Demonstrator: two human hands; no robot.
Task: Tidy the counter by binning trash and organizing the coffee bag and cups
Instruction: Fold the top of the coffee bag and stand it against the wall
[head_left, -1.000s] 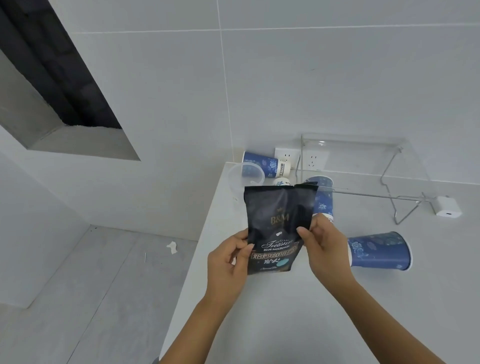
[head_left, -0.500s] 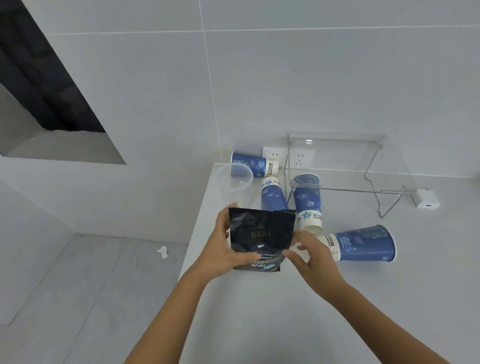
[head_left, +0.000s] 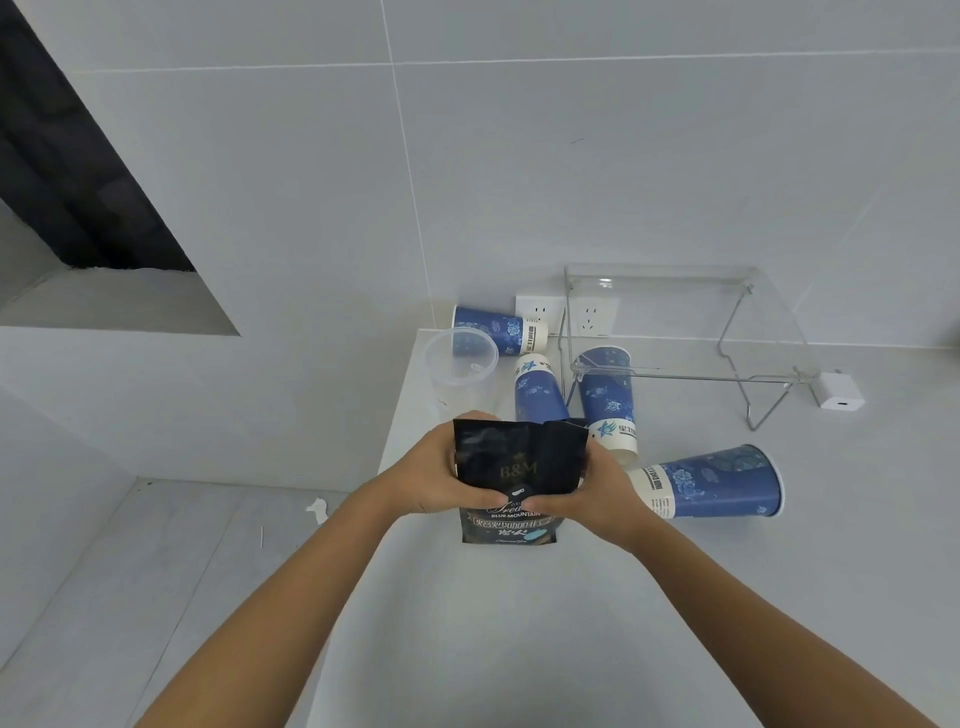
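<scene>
Fingers of both hands closed on the coffee bag: left hand wrapped round its left edge, right hand round its right edge, thumbs pressing the front panel at mid-height. Bag: black, upright, long axis vertical, crumpled top edge uppermost, base at or just above the surface; contact not discernible. Both hands equally near. Behind it, four blue paper cups lying on their sides, one clear plastic cup upright near the corner. Likely next: setting the bag down standing.
</scene>
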